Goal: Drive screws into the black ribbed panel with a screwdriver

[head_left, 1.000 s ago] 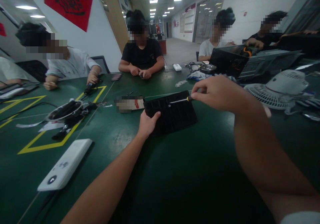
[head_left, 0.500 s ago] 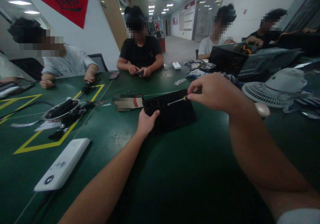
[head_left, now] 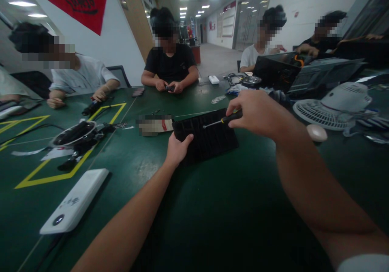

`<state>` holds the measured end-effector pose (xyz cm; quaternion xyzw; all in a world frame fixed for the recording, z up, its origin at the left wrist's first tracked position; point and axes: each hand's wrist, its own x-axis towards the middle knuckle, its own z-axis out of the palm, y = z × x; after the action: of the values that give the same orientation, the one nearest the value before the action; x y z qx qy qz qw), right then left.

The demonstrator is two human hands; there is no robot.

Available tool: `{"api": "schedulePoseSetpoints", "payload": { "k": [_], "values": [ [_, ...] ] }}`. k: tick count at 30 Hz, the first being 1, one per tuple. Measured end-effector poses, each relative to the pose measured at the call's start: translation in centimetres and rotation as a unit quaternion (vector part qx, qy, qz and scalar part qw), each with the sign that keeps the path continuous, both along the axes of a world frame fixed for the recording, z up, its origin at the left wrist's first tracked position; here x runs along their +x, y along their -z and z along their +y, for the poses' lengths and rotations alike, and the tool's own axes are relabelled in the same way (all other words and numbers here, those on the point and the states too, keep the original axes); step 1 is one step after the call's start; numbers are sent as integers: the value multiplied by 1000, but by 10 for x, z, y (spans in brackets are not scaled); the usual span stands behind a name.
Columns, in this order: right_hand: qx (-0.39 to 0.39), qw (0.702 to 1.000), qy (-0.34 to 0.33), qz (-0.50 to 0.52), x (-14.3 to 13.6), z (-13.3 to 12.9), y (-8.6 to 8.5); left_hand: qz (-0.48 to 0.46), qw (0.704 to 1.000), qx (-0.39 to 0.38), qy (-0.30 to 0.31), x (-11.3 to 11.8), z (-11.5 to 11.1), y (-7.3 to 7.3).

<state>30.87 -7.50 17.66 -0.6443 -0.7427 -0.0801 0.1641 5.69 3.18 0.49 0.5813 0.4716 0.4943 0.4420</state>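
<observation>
A flat black tray with ribs or compartments (head_left: 209,140) is held at a slight tilt over the green table. My left hand (head_left: 178,147) grips its left edge, thumb on top. In my right hand (head_left: 251,114) is a screwdriver (head_left: 214,123) with a black handle and a yellow ring. Its thin metal shaft points left over the tray, and the tip ends above the dark surface; whether it touches cannot be made out. A beige packet with a red mark (head_left: 165,125) lies just left of the tray's far corner.
The green table (head_left: 133,207) bears a white power bank (head_left: 74,201) at left, cables and a ring-shaped item (head_left: 74,134), a white fan (head_left: 334,106) and a pale mouse-like object (head_left: 316,133) at right. Several people sit around its far side.
My right hand has shifted slightly on the screwdriver, showing more of its black handle. A person's hand at the far left has moved with a dark object. The tray is nearly still.
</observation>
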Motion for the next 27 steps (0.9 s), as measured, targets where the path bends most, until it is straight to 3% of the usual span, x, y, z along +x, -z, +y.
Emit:
{"api": "schedulePoseSetpoints", "payload": {
  "k": [6,9,13,15,20,27],
  "values": [
    [-27,999,20,9,-1,-1,-2,-3,1000,1,2,0,1,1],
    [-123,992,30,14,0,-2,-6,1,1000,5,0,0,1,2],
    [-246,968,-3,-36,10,-2,-5,2,1000,5,0,0,1,1],
    [-226,973,-20,-40,15,-3,-6,7,1000,6,-7,1,0,0],
    [-60,998,-25,14,14,-9,-13,6,1000,0,-1,1,-1,-2],
    [-71,997,-17,9,7,-9,-13,-6,1000,-12,2,0,0,0]
  ]
}}
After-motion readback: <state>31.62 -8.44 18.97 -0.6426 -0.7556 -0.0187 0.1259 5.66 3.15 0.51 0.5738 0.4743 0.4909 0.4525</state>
